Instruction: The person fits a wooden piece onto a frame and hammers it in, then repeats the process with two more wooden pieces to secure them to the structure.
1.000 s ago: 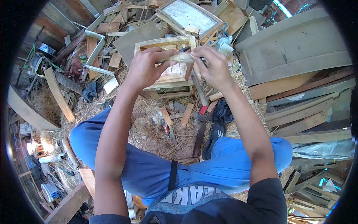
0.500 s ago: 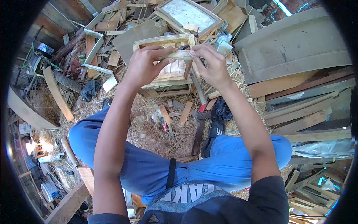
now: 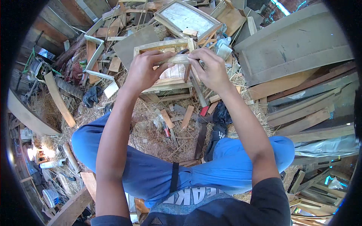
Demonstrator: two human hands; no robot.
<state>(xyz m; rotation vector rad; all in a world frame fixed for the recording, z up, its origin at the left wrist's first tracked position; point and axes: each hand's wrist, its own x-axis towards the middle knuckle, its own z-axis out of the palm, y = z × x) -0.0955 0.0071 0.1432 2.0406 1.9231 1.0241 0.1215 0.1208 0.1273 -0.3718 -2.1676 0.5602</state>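
Observation:
A short, pale strip of wood (image 3: 179, 59) is held level between my two hands. My left hand (image 3: 146, 71) pinches its left end with thumb and fingers. At the other end, my right hand (image 3: 210, 71) has its thumb and fingertips closed on the strip. Right behind and below the hands stands a wooden box-like frame (image 3: 169, 87), partly covered by them. A dark, narrow object (image 3: 183, 51) shows just above the strip, overlapping the frame in this view.
A hammer-like tool with a red end (image 3: 204, 110) leans by the frame. Wood offcuts (image 3: 187, 117) and a red-handled screwdriver (image 3: 166, 131) lie on the shavings between my legs. A large grey panel (image 3: 294, 47) stands right, above stacked boards (image 3: 305, 111). A glazed frame (image 3: 188, 19) lies behind.
The view has shifted slightly. Both hands keep their grip on the wood strip, which sits a little lower and further left in view.

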